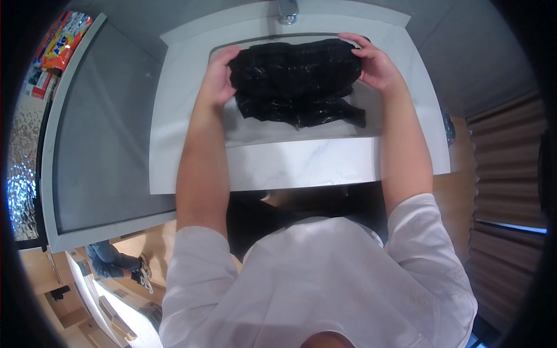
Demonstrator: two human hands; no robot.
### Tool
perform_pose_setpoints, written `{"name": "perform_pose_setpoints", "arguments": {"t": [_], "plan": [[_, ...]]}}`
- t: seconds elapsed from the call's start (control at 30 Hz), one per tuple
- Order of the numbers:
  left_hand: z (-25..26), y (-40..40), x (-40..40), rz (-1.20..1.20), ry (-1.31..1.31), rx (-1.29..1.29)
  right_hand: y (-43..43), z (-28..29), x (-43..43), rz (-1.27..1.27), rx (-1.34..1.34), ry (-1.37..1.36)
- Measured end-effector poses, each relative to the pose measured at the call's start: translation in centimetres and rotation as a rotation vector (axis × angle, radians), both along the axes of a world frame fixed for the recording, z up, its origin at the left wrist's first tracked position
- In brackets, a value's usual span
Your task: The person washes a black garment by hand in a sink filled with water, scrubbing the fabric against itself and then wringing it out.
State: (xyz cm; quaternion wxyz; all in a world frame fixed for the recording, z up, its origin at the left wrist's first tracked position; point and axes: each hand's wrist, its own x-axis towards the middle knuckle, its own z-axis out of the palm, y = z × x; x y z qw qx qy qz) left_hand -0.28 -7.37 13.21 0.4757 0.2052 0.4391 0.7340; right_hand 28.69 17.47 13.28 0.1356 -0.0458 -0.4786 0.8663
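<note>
A black, shiny, crumpled cloth (296,74), which looks wet, is spread between my two hands over a white rectangular sink (261,132). My left hand (222,74) grips its left edge, fingers partly behind the fabric. At the right edge my right hand (374,65) holds the cloth, thumb and fingers around its side. The lower part of the cloth hangs in loose folds, one end sticking out to the right. It hides most of the basin. Above the back rim stands a chrome faucet (288,13).
White marbled countertop (304,163) surrounds the sink. A grey panel with a pale frame (98,26) stands at left, orange detergent packaging (61,43) beyond it. Brown pleated curtain (509,174) hangs at right. At lower left, another person's legs (111,261) show.
</note>
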Motion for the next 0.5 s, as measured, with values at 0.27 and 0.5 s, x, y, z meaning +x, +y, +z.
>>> {"name": "perform_pose_setpoints", "arguments": {"t": [0.27, 0.5], "plan": [[-1.9, 0.6, -0.4, -0.155, 0.758, -0.326, -0.8, -2.8, -1.9, -0.311, 0.822, -0.824], [-4.2, 0.8, -1.6, -0.137, 1.084, -0.529, -0.5, -3.1, -2.0, -0.396, 1.177, -0.793]]}}
